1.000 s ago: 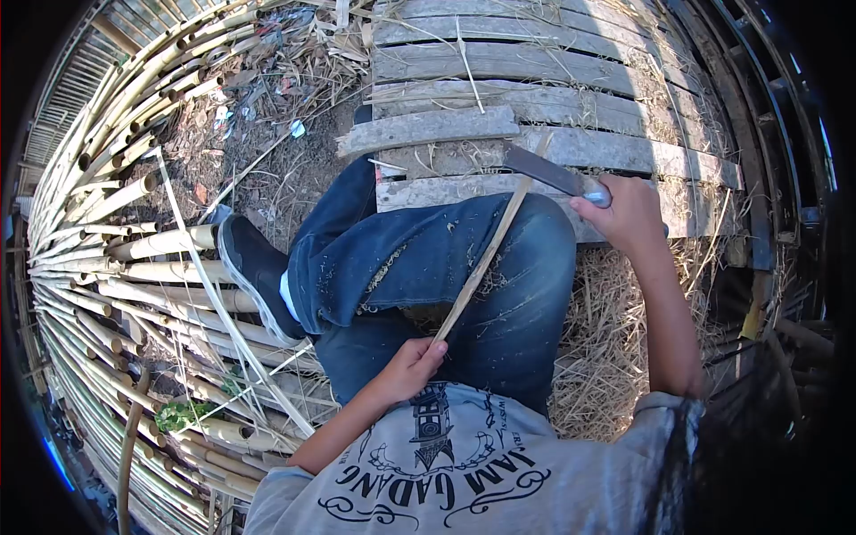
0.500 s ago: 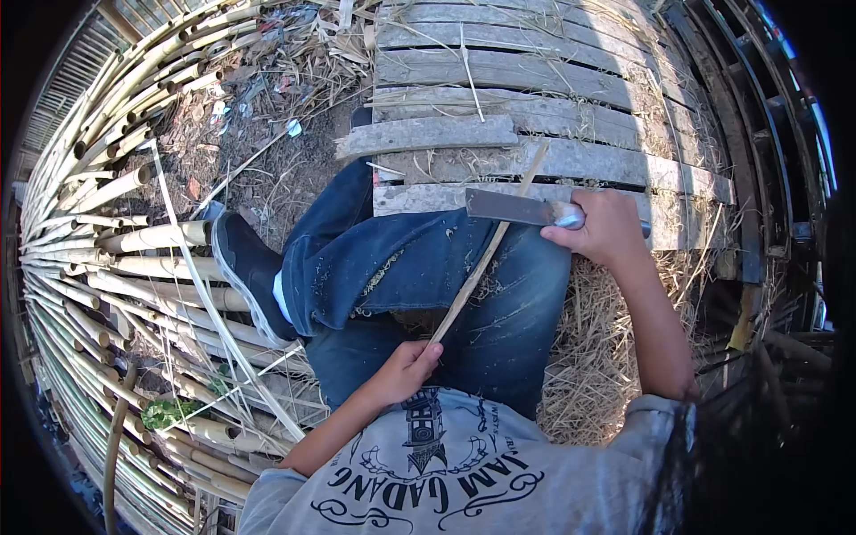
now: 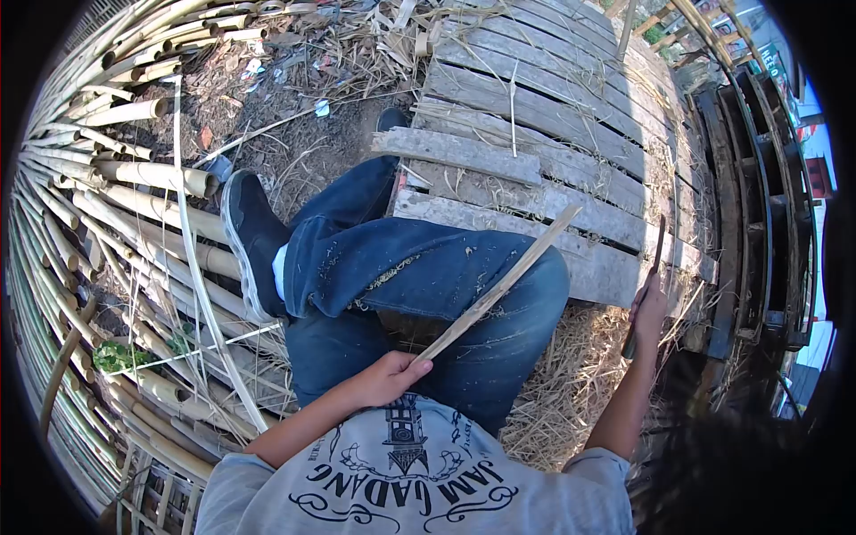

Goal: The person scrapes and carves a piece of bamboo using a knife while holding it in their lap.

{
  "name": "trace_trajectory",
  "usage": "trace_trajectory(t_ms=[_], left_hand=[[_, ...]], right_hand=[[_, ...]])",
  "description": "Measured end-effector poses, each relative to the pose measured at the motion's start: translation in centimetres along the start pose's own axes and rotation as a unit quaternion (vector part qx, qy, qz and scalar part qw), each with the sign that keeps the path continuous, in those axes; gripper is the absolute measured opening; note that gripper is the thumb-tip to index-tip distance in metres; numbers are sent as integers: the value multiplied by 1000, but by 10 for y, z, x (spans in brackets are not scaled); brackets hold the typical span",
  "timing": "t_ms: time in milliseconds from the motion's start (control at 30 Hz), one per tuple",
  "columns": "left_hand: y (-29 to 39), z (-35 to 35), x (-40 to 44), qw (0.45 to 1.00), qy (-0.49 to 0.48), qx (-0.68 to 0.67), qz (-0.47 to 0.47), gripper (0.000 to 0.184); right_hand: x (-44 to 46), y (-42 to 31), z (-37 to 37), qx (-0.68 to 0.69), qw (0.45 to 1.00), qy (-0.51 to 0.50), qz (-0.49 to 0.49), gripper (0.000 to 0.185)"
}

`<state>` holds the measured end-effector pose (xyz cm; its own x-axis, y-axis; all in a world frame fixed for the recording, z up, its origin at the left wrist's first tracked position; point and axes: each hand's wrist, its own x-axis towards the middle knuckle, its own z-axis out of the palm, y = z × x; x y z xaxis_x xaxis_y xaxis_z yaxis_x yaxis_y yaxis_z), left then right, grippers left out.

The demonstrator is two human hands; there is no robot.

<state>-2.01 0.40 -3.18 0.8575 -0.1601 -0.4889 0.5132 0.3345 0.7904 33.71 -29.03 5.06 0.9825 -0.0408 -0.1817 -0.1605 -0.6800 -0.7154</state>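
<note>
A split bamboo strip (image 3: 499,287) slants up and right across my jeans-clad thigh, its far end over the wooden slats. My left hand (image 3: 390,378) is closed round its near end, close to my shirt. Off to the right, away from the strip, my right hand (image 3: 648,314) grips a broad-bladed knife (image 3: 658,245). The blade points up and away from me and shows nearly edge-on, dark and narrow. Part of the handle sticks out below the fist. Pale shavings cling to the jeans (image 3: 392,267).
A slatted wooden platform (image 3: 499,94) lies ahead, with a loose board (image 3: 459,153) on its near edge. Many bamboo poles (image 3: 156,209) are stacked at left. Straw-like shavings (image 3: 562,383) cover the ground at right, near stacked dark pallets (image 3: 758,214).
The knife has left the bamboo strip and swung out to the right, turning from flat to edge-on. The strip now lies more slanted, still in my left hand. The view has shifted.
</note>
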Motion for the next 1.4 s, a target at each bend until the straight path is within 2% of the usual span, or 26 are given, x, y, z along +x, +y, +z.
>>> trace_trajectory(t_ms=[67,167,233,300,367,400,467,633,700,733,900,967,1000,1067,1200,1267,1300,1367,1400], left_hand=[[1,-2,1,999,-24,-31,-23,40],[6,3,-1,999,47,15,-20,44],[22,2,-6,998,32,5,-49,41],[28,2,-10,996,22,-9,-83,38],[28,1,-6,995,-2,-21,-100,38],[29,1,-4,995,-4,-12,-100,38],[31,4,1,992,-17,-51,-116,36],[44,12,9,990,8,-45,-130,34],[45,11,10,988,13,-55,-144,33],[43,9,11,985,-18,-87,-146,34],[39,-3,18,962,-113,-167,-183,38],[43,-5,22,946,-180,-186,-196,41],[40,-7,24,946,-180,-183,-199,41],[29,-13,29,922,-257,-226,-179,43],[38,-8,31,920,-233,-235,-208,43],[49,2,26,977,-112,-58,-174,46],[52,5,25,976,-111,-58,-176,46],[58,9,23,986,-60,56,-148,46],[61,12,21,986,-57,55,-149,46]], right_hand=[[-43,32,22,88,994,-28,54,54],[-105,70,66,185,975,-55,114,35],[-131,66,94,218,965,-91,114,23],[-138,54,106,240,961,-74,120,20],[-130,49,109,165,984,-54,-38,20],[-125,44,108,164,983,-46,-64,21],[-122,21,102,212,974,-48,-59,21],[-130,-17,91,335,938,-63,-66,19],[-138,-20,85,324,939,-97,-60,19],[-140,-21,85,309,940,-133,-57,20],[-139,-19,93,272,953,-114,-66,21],[-134,-17,97,175,974,-77,-118,22],[-132,-18,98,177,975,-75,-115,22],[-129,-20,97,156,976,-81,-130,23],[-126,-16,102,204,969,-72,-121,22],[-127,-15,102,197,970,-71,-125,21],[-127,-15,103,198,970,-73,-123,21],[-127,-15,103,196,969,-66,-137,20],[-127,-15,103,198,968,-69,-136,20]])
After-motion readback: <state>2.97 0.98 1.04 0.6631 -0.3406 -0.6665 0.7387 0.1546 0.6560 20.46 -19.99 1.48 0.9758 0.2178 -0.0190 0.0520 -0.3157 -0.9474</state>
